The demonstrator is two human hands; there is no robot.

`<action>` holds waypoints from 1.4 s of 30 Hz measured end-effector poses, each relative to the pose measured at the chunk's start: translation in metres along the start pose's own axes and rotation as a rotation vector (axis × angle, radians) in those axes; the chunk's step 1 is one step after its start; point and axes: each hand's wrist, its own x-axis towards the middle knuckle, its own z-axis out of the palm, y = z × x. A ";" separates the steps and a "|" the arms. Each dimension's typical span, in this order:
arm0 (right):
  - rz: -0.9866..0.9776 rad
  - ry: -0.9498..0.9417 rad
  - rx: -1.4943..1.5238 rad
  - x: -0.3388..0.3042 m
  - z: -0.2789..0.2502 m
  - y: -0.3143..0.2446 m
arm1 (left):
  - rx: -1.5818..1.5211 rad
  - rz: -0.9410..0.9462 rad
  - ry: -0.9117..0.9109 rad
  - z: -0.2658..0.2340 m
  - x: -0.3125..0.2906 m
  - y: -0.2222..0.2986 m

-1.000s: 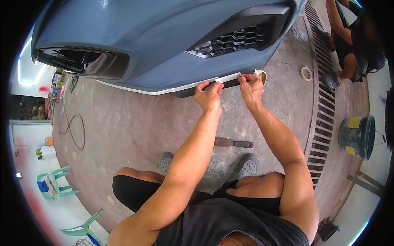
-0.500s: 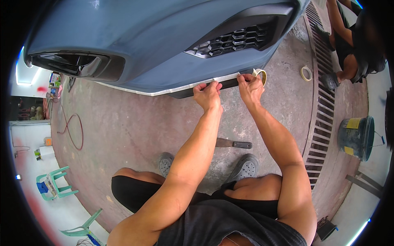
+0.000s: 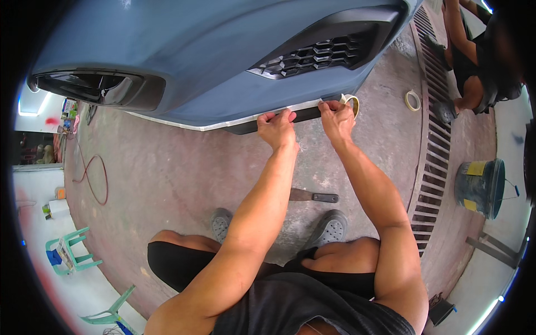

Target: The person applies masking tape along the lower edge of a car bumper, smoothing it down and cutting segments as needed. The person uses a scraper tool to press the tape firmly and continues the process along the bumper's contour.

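Masking tape strip (image 3: 306, 105) lies along the lower edge of a blue-grey car bumper (image 3: 218, 84), just above black lower trim (image 3: 307, 115); the leading stretch runs between the two hands. Left hand (image 3: 277, 129): fingers bent, only partly closed, tips against the strip; whether it pinches the tape or merely presses it, cannot tell. Right hand (image 3: 337, 120): fingers curled in, thumb and forefinger close together at the strip, the masking tape roll (image 3: 357, 106) held at its outer side. Judgement on method: keep the roll low and in line with the edge, pull lightly so the span runs straight without stretching, sight the border against the trim, then press down from the left hand outward, a short length at a time. Hard tension would probably make the tape lift where the bumper curves; slack would likely wrinkle it. Appearance: strip narrow, pale cream-white, matt; left of the hands it follows the bumper's bend, with a visible step or overlap near the corner. Roll a slim, yellowish-cream ring, seen at an angle.
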 end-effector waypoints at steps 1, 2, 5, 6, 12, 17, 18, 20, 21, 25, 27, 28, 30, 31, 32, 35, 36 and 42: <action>-0.016 0.012 -0.014 0.001 0.000 0.000 | -0.004 0.000 0.000 0.001 -0.001 -0.001; -0.012 0.010 -0.010 0.001 0.001 0.000 | -0.007 0.003 0.004 0.000 -0.001 -0.001; 0.000 0.000 -0.012 0.003 0.001 0.000 | -0.005 0.010 0.003 0.000 0.000 0.000; 0.006 -0.006 -0.019 0.003 0.001 -0.002 | -0.002 0.014 0.002 0.000 0.000 0.000; -0.028 0.021 -0.112 0.005 0.003 0.000 | -0.047 0.057 0.004 0.001 0.002 -0.005; -0.039 0.034 -0.132 0.003 0.004 -0.003 | -0.112 0.036 0.037 0.003 -0.001 -0.003; -0.040 0.047 -0.124 0.004 0.005 -0.001 | -0.115 0.026 0.040 0.004 -0.001 -0.003; -0.015 0.033 -0.101 0.005 0.004 -0.002 | -0.112 0.018 0.050 0.005 -0.002 -0.001; 0.011 0.006 -0.086 0.006 0.002 -0.005 | -0.110 0.014 0.056 0.005 -0.002 0.000; 0.018 -0.010 -0.132 0.010 0.001 -0.005 | -0.117 0.004 0.053 0.006 -0.003 0.001; 0.024 -0.017 -0.135 0.008 0.000 -0.010 | -0.138 0.012 0.054 0.005 -0.003 0.000; 0.027 -0.020 -0.137 0.006 0.000 -0.012 | -0.129 0.005 0.061 0.005 -0.003 0.000; 0.038 -0.018 -0.141 0.007 0.000 -0.011 | -0.113 -0.011 0.068 0.006 -0.005 0.002; 0.043 -0.017 -0.143 0.008 0.000 -0.010 | -0.119 -0.013 0.062 0.007 -0.006 0.002; 0.039 -0.013 -0.135 0.007 0.000 -0.011 | -0.125 -0.010 0.059 0.006 -0.005 0.002; 0.031 -0.006 -0.122 0.005 -0.001 -0.014 | -0.136 -0.005 0.047 0.007 -0.003 0.001; 0.031 -0.005 -0.123 0.004 -0.001 -0.015 | -0.138 -0.003 0.043 0.006 -0.002 0.001; 0.002 0.020 -0.119 0.008 0.003 -0.004 | -0.089 0.000 0.030 0.004 -0.002 0.002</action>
